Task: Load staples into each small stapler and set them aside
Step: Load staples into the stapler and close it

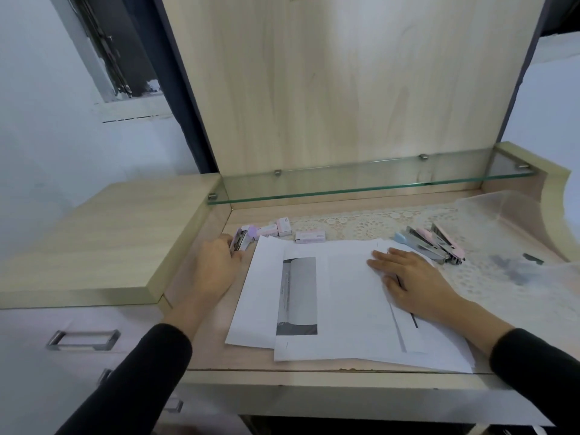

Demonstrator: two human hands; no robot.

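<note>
1. Black sleeves [141,372] sit nearest the camera, one on each forearm, both reaching toward the paper stack [345,309] on the desk.
2. Right hand [414,281]: lies flat on the right part of the paper stack, palm down. Its fingers are straight and close together, and it holds nothing.
3. Left hand [216,268]: just off the stack's left edge, back of hand up. Thumb and curled fingers grip the near end of the purple stapler [241,241]; the fingertips are mostly hidden.
4. Purple stapler: just beyond the stack's far-left corner, with the metal magazine showing.
5. Staple boxes [309,237]: small pale boxes in a loose row just behind the stack's far edge, right of the purple stapler.
6. Blue stapler [420,243] and pink stapler [445,243]: side by side just off the stack's far-right corner, on the lace mat [354,224], both hinged open.
7. Clear plastic bag [514,246]: right of the stack, beyond those two staplers.
8. Glass shelf [361,183]: above and behind the stack, fixed to the wooden back panel.
</note>
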